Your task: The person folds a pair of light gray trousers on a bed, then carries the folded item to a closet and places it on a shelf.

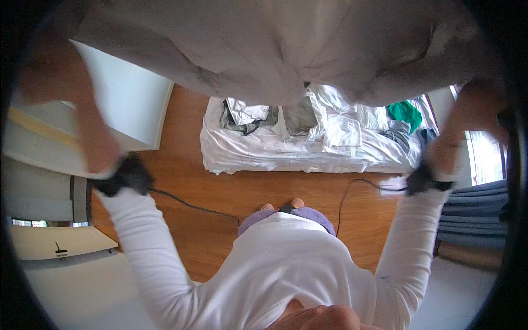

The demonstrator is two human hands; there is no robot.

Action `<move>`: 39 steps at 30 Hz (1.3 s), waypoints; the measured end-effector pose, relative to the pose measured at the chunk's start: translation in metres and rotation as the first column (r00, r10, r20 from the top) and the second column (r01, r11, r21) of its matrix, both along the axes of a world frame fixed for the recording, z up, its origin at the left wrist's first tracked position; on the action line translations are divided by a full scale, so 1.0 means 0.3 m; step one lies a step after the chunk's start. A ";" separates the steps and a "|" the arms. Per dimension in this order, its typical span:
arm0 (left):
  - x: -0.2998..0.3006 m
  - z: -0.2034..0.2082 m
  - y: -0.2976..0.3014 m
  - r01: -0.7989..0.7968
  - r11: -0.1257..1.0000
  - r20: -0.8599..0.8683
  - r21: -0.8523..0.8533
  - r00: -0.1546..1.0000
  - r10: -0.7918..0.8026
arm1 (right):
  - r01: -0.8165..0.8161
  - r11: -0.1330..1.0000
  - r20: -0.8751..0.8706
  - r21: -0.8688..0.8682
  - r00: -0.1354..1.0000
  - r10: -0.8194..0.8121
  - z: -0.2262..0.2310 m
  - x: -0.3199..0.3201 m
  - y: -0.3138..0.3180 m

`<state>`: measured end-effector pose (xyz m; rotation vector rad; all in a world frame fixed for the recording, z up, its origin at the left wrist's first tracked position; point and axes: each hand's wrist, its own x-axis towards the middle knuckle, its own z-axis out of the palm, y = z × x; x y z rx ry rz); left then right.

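A large grey-beige cloth (275, 49) is held up and spread wide across the top of the view; its kind is not clear. My left hand (60, 77), raised at the far left, is closed on one end of it. On the far right my right hand (476, 113) grips the other end, though its fingers are dim and blurred. The cloth sags in soft folds between both hands. Each wrist wears a black band, the left one (127, 175) and the right one (424, 177), with a cable running from it.
Beyond my feet stands a bed (264, 157) with a white sheet. On it lie several folded white and grey clothes (342, 133) and a green cloth (406, 114). Wooden floor (192, 187) surrounds me. A grey-blue curtain (473, 209) hangs at the right; a white door (66, 242) is left.
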<state>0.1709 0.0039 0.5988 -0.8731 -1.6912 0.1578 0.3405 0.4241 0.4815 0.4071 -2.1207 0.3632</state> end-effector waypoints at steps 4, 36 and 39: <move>0.207 -0.657 -0.020 0.488 0.618 0.705 -0.616 -0.007 0.709 | -0.324 0.941 0.979 -0.099 0.140 0.151 -0.423 0.067 -0.098; 0.555 -1.221 -0.149 -0.953 0.246 -0.038 0.178 -0.257 -0.966 | -0.201 0.058 0.097 -0.978 -0.192 0.977 -0.671 0.271 -0.739; 0.640 -1.298 -0.096 -0.926 0.372 0.440 -0.068 -0.362 -0.822 | -0.174 0.058 0.096 -0.983 -0.220 0.971 -0.679 0.277 -0.747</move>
